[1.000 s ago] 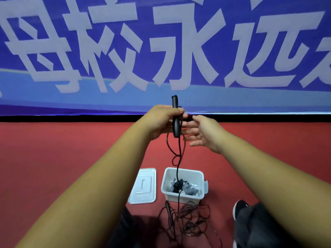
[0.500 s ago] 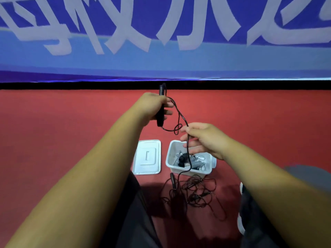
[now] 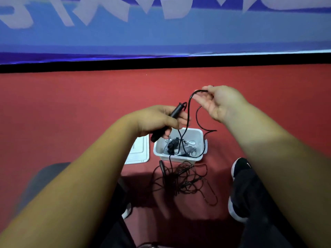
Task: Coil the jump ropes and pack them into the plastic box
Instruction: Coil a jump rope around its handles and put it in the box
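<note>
Left hand (image 3: 157,120) grips a handle (image 3: 168,122); right hand (image 3: 220,102) pinches the cord (image 3: 190,99). Pulling fast could snag the floor tangle (image 3: 182,179) or tip the box (image 3: 179,158).

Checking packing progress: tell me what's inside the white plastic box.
The plastic box holds dark handles and clear-looking coiled ropes. A count isn't possible: they overlap, and the black cord hanging from the hands crosses the opening.
</note>
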The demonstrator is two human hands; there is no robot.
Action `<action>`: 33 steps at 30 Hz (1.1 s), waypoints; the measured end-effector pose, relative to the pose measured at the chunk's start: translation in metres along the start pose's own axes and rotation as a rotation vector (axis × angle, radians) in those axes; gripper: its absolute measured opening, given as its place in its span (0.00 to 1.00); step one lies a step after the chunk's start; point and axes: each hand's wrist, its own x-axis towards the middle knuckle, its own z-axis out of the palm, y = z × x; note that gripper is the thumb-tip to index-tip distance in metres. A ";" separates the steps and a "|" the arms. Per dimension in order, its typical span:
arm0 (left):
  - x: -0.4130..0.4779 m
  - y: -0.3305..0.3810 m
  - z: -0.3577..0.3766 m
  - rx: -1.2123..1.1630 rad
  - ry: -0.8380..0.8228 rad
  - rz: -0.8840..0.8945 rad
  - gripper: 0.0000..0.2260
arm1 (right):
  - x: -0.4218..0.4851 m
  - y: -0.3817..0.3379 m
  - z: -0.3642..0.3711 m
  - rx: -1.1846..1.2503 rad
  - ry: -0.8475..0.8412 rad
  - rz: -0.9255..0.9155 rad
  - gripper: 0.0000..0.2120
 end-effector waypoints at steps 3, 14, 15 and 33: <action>0.005 0.002 0.004 0.042 0.068 0.054 0.10 | 0.005 0.001 -0.008 0.089 0.060 0.007 0.05; 0.012 0.017 0.002 -0.455 0.360 0.158 0.10 | -0.015 0.056 -0.019 -0.949 -0.258 0.132 0.15; 0.012 0.016 -0.001 -0.508 0.383 0.154 0.12 | -0.015 0.061 -0.020 -1.013 -0.315 0.093 0.13; -0.001 -0.012 -0.008 -0.032 0.084 -0.045 0.14 | -0.010 0.021 0.006 -0.087 -0.142 -0.158 0.04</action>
